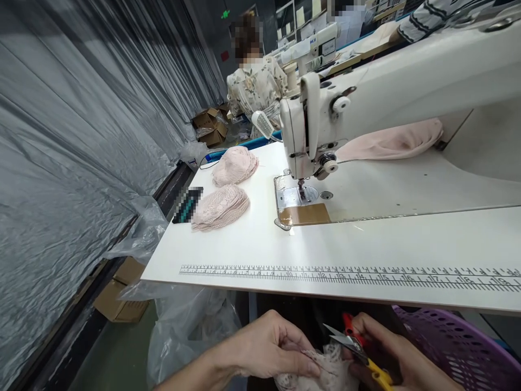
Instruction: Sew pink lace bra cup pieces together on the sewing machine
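Note:
Below the table's front edge, my left hand (272,347) pinches a small piece of pale pink lace fabric (329,369), fingers closed on it. My right hand (391,353) is wrapped round thread snips (358,347) with red and yellow handles; their open blades point left, right at the lace. Both hands sit close together over my lap.
A white sewing machine (317,125) stands on the white table (366,244) with a printed ruler along its front. Two stacks of pink lace pieces (222,209) lie at the left, pink cloth (394,141) behind the machine. A purple basket (459,347) is at my right, plastic bags and cartons at left. A person works beyond.

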{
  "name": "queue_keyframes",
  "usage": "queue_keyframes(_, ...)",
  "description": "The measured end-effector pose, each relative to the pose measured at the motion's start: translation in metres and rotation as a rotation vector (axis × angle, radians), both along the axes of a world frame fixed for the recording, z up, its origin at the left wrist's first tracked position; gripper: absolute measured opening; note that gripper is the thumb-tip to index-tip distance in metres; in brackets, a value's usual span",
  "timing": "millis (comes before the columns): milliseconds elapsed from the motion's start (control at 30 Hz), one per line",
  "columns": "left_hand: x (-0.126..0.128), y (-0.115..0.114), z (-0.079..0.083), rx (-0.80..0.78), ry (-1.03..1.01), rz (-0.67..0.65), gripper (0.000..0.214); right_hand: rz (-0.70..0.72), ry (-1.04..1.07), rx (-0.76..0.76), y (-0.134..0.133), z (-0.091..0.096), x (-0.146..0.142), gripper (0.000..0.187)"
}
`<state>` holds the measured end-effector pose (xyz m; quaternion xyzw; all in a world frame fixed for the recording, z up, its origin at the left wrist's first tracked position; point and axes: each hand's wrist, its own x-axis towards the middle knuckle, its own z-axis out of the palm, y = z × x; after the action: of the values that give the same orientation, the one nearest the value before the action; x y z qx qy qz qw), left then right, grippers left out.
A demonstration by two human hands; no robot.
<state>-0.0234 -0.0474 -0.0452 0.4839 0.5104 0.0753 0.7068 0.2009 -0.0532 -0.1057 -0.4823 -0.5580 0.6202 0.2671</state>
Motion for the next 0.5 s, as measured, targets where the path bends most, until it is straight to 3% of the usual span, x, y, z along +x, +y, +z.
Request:
queue_keyframes(100,0.002,-0.002,-0.001,0.005,0.002,-0.025,0.04,0.02,0.051,0.027,0.003,0.016,0.001,0.02)
queue_keyframes(233,0.007,-0.002,-0.001,0.004,0.038,-0.066,0.032,0.186,0.088,-0.081,0.003,0.029,-0.004,0.024)
queue_keyframes(500,0.008,-0.01,-0.014,0.074,0.117,-0.061,0.028,0.056,0.036,-0.123,-0.009,0.021,-0.022,0.034)
